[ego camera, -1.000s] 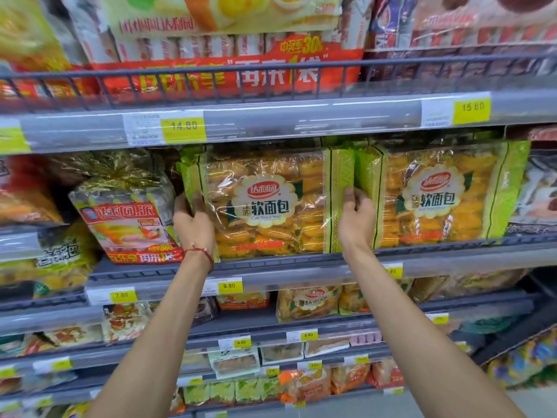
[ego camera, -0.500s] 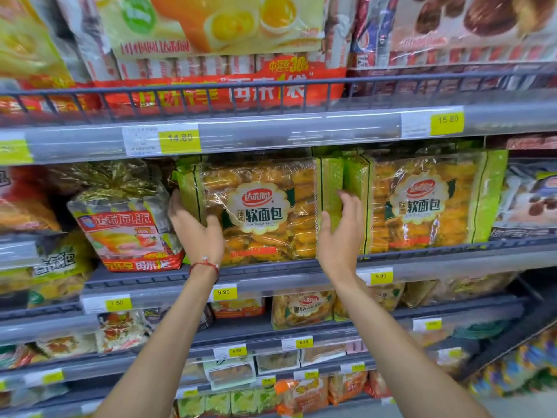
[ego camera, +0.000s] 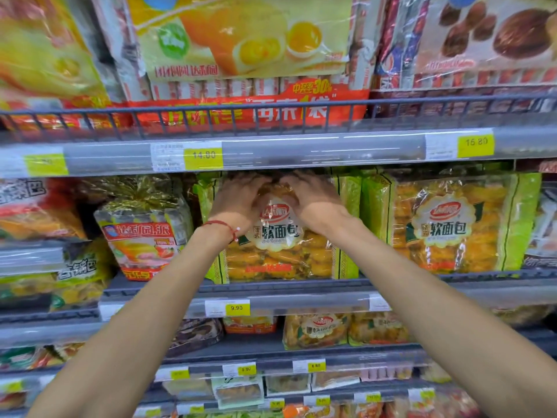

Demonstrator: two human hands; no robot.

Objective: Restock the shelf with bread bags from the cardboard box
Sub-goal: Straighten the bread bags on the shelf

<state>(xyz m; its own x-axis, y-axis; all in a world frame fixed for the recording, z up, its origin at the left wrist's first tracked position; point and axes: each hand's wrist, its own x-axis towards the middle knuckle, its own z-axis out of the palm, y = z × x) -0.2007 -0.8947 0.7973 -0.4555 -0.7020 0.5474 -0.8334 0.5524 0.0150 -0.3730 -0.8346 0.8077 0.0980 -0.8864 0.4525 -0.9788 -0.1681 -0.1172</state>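
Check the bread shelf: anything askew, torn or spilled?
Only the gold-topped pie bag, just left of the middle bread bag, stands out. It sits tilted rather than squared to the shelf front. Nothing looks torn or spilled, though the frame is blurred.

Bright, even store light, from above by the look; white glare streaks along the rail [ego camera: 301, 150] & on the bag wrap [ego camera: 280, 257]; dark shadow band just under that rail, where my fingertips go. My left hand [ego camera: 238, 200] & right hand [ego camera: 310, 200] are smeared w/ motion blur; top-left packs [ego camera: 42, 55] softest; rails bow toward the edges, wide-angle lens; price tags [ego camera: 203, 155] soft.
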